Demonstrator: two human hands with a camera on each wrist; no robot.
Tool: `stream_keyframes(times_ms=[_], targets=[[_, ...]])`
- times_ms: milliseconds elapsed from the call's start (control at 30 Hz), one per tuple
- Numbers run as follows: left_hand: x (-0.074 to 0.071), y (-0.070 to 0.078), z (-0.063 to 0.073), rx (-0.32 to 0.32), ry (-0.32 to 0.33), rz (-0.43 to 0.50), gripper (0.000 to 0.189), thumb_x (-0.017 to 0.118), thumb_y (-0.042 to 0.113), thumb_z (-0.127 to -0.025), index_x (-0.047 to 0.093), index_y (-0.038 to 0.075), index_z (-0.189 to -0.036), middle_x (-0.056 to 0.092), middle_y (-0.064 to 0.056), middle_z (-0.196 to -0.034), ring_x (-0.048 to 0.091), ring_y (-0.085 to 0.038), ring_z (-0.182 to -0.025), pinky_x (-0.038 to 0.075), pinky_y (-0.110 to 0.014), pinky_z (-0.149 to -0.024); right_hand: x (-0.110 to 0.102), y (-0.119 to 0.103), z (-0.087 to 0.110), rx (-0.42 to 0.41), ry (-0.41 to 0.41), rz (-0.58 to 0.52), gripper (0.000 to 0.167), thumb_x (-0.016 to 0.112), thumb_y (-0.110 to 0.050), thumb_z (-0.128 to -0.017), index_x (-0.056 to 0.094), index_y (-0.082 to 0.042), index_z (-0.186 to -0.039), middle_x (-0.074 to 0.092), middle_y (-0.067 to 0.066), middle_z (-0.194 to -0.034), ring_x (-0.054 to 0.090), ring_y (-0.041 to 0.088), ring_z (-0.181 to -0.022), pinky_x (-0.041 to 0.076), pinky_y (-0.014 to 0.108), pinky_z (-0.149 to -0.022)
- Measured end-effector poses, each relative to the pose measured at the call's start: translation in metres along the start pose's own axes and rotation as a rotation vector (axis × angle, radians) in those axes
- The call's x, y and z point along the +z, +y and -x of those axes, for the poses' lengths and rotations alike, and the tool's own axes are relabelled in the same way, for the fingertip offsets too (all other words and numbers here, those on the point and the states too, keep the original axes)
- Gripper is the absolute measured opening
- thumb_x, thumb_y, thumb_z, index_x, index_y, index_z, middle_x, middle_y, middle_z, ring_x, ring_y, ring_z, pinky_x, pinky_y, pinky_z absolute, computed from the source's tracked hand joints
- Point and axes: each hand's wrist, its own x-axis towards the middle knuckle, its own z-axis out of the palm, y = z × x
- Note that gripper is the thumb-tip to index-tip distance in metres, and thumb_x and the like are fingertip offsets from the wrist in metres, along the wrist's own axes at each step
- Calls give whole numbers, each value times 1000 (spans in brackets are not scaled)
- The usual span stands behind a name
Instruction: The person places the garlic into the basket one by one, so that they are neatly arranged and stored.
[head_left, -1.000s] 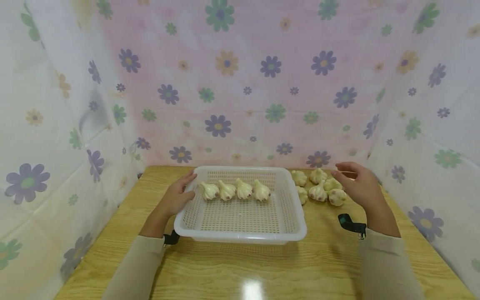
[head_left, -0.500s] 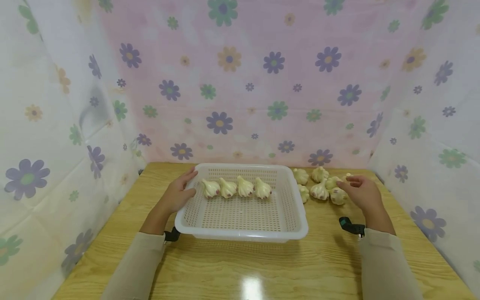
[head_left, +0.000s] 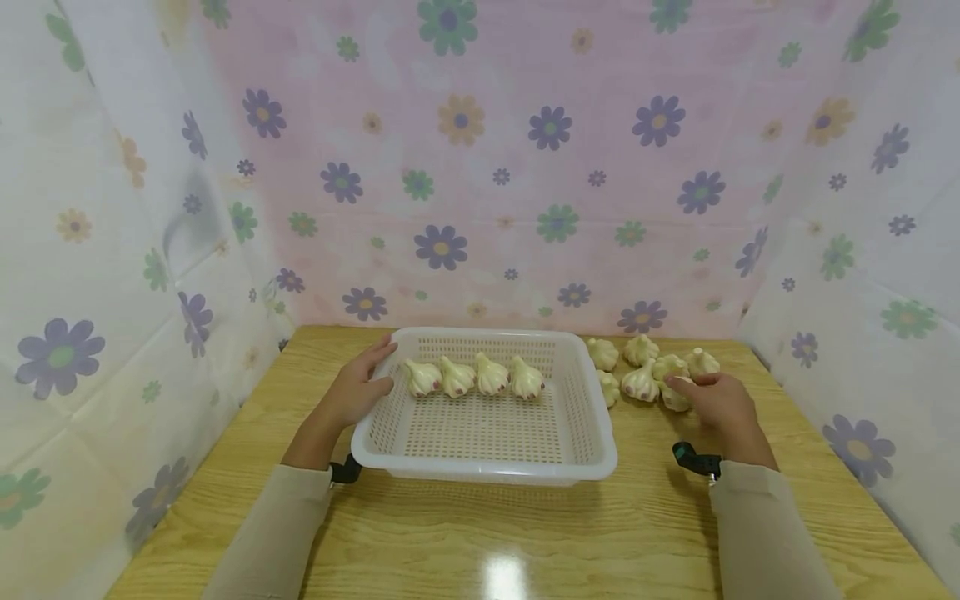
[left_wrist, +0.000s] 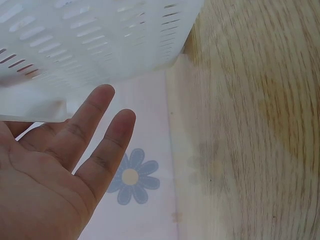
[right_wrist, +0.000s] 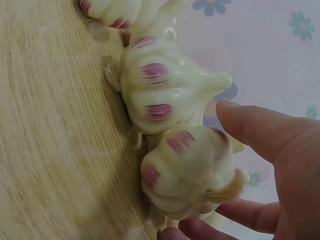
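Note:
My left hand point(head_left: 356, 392) holds the left rim of a white plastic basket point(head_left: 480, 469), its thumb over the rim. In the left wrist view, the outstretched fingers point(left_wrist: 90, 117) lie along the basket's outer side. Several garlic bulbs point(head_left: 491, 377) form a row inside the basket. At the right, my right hand point(head_left: 723, 408) is spread around the nearest garlic bulb point(right_wrist: 187, 167) of a loose group. Its thumb is on one side and its fingers reach behind; a firm grip is not visible. Another garlic bulb point(right_wrist: 160, 82) lies against that one, stem outward.
More garlic bulbs point(head_left: 641, 350) lie on the wooden table point(head_left: 450, 542) between the basket and the right hand. Flower-patterned cloth point(head_left: 480, 167) hangs behind and on both sides. A dark wrist-camera mount point(head_left: 696, 460) juts from the right wrist.
My right hand has come down and toward the nearest bulb of the loose group, uncovering another bulb behind it. The left hand stays on the basket; the head view has shifted slightly.

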Motion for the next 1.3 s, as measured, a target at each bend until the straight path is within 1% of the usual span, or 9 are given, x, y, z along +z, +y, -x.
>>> stream_keyframes(times_ms=[67, 167, 367, 567, 700, 833, 933, 1133, 1300], targets=[[0, -1, 0, -10, 2, -1, 72, 54, 12, -93, 35, 9, -162, 15, 6, -174, 29, -38, -155, 58, -46, -98, 2, -1, 1, 8, -18, -25, 114, 57, -76, -89, 24, 8, -160, 29, 37, -159, 64, 31, -85, 57, 39, -72], [0, -3, 0, -11, 4, -7, 72, 55, 12, -93, 34, 9, -162, 15, 5, -174, 29, -39, -155, 57, -46, -99, 4, -1, 1, 9, -28, -41, 114, 57, -73, -90, 20, 8, -161, 27, 36, -161, 63, 28, -89, 57, 37, -72], [1, -3, -1, 4, 8, -15, 70, 54, 10, -94, 35, 9, -162, 16, 5, -174, 28, -39, -155, 55, -50, -102, 4, 2, -1, 17, -16, -49, 111, 58, -72, -91, 23, 8, -160, 28, 36, -160, 63, 31, -101, 60, 36, -74], [1, 0, -1, 9, 8, -15, 70, 54, 9, -94, 36, 8, -161, 16, 4, -174, 27, -38, -156, 54, -51, -104, 0, 10, -5, -4, -12, -72, 109, 60, -69, -91, 26, 8, -160, 30, 36, -159, 64, 29, -99, 59, 35, -74], [1, 1, -2, 7, 15, -15, 70, 55, 9, -93, 36, 8, -161, 17, 4, -174, 27, -36, -156, 52, -51, -106, -2, 12, -9, -20, 10, -90, 106, 62, -68, -91, 31, 8, -158, 36, 34, -155, 64, 29, -103, 61, 35, -76], [1, 0, -1, 10, 9, -12, 70, 54, 9, -94, 35, 8, -161, 16, 3, -174, 27, -38, -156, 53, -51, -104, -4, 11, -8, -18, 7, -129, 105, 64, -67, -91, 29, 6, -158, 48, 27, -144, 64, 29, -106, 61, 37, -79], [1, -2, -1, 13, 7, -9, 70, 54, 9, -94, 35, 8, -162, 16, 3, -174, 27, -39, -156, 53, -51, -104, -5, 10, -5, -10, 6, -148, 105, 63, -66, -91, 27, 6, -159, 52, 23, -140, 64, 30, -108, 61, 39, -82], [1, -4, -1, 8, 11, -11, 70, 54, 10, -94, 36, 9, -162, 16, 5, -174, 28, -38, -156, 52, -52, -106, -9, 9, 1, 3, 3, -136, 105, 62, -67, -91, 28, 5, -159, 52, 24, -139, 60, 38, -120, 60, 41, -85], [1, -2, -2, 6, 7, -4, 71, 54, 10, -93, 36, 9, -162, 16, 5, -174, 28, -38, -156, 51, -52, -107, -10, 10, 1, -1, -12, -125, 104, 64, -67, -90, 30, 4, -159, 47, 28, -147, 57, 41, -126, 59, 41, -86]])
